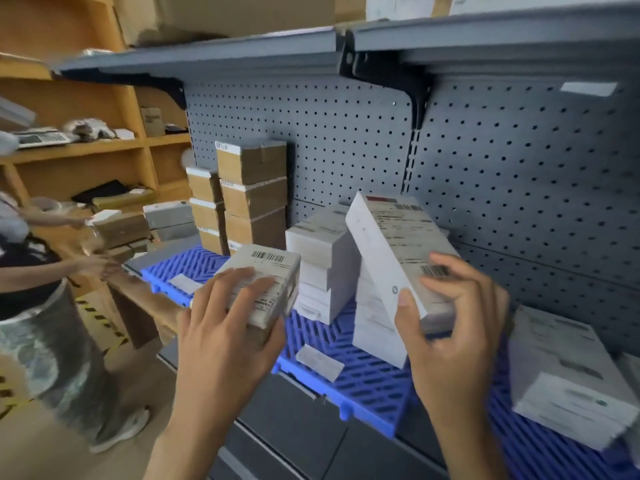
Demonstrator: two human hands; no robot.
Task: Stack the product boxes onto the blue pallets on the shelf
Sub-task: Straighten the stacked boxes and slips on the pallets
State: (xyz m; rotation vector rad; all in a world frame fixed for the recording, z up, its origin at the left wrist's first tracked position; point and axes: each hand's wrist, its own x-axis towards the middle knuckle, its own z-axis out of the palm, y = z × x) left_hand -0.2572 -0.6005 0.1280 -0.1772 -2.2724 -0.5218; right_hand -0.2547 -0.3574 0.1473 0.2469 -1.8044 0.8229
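The left hand [228, 320] grips a small white box [266, 278], fingers on top and thumb under. This box is over the front of the blue pallets [363, 382] on the gray shelf [294, 420]. The right hand [450, 327] grips a tall white box [394, 244] by its low end. That box is tilted, with its top leaning to the left. So there are two hands and two held boxes.

Under the tall box stands a near stack of white boxes [374, 327]. I cannot tell if they touch. Just behind the small box stands a back stack of white boxes [322, 261], between the two hands. Two paper labels [318, 362] lie flat on the pallets.

At the back left are two stacks of brown boxes [252, 195], right up against the wall with holes [346, 140]. More white boxes [568, 375] lie at the far right, blurry. Another person [31, 271] stands at the left by the wooden shelves [86, 147].
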